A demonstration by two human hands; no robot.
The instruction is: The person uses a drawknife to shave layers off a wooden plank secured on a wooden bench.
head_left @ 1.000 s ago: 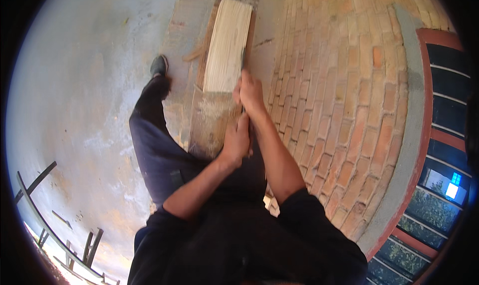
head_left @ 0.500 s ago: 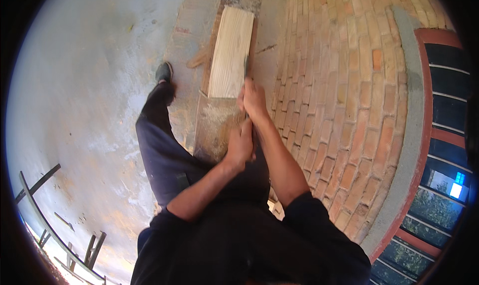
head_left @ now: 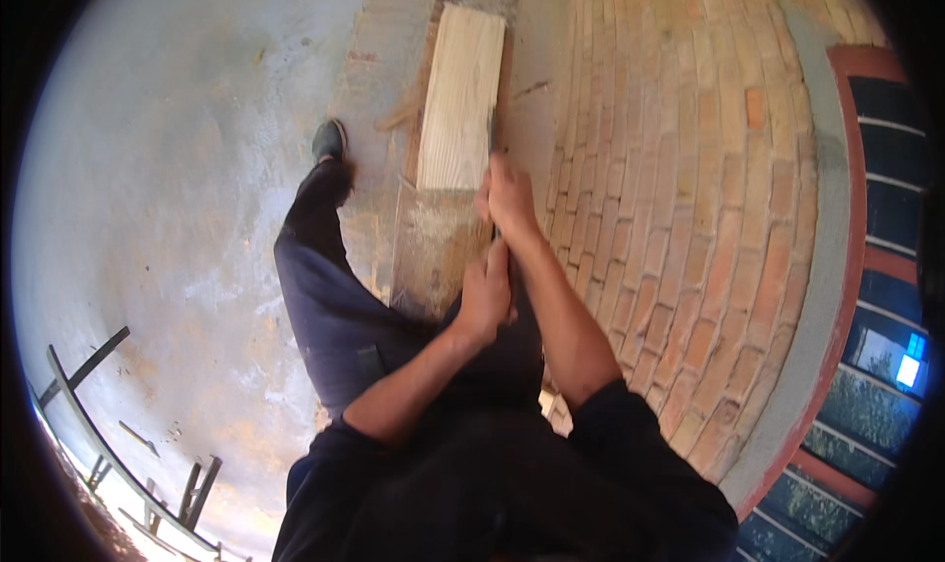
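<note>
A pale wooden board (head_left: 459,99) lies lengthwise on a worn wooden bench (head_left: 418,242) in front of me. Along the board's right edge runs the dark blade (head_left: 491,132) of a long thin tool, whose kind I cannot make out. The edge has a small step beside the blade. My right hand (head_left: 510,196) is closed round the tool near the board's near right corner. Closer to my body, my left hand (head_left: 485,291) is wrapped round the tool's rear part. Fingers cover most of the tool.
A brick wall (head_left: 679,237) rises close on my right, with a red-framed barred window (head_left: 876,267) beyond. My left foot in a dark shoe (head_left: 330,141) stands beside the bench. A wood scrap (head_left: 395,117) lies by the board. Dark metal frames (head_left: 84,365) stand at lower left.
The whole view has shifted slightly, carrying the scene a little to the right. Both hands keep their grip on the tool, and the blade still lies along the board's right edge.
</note>
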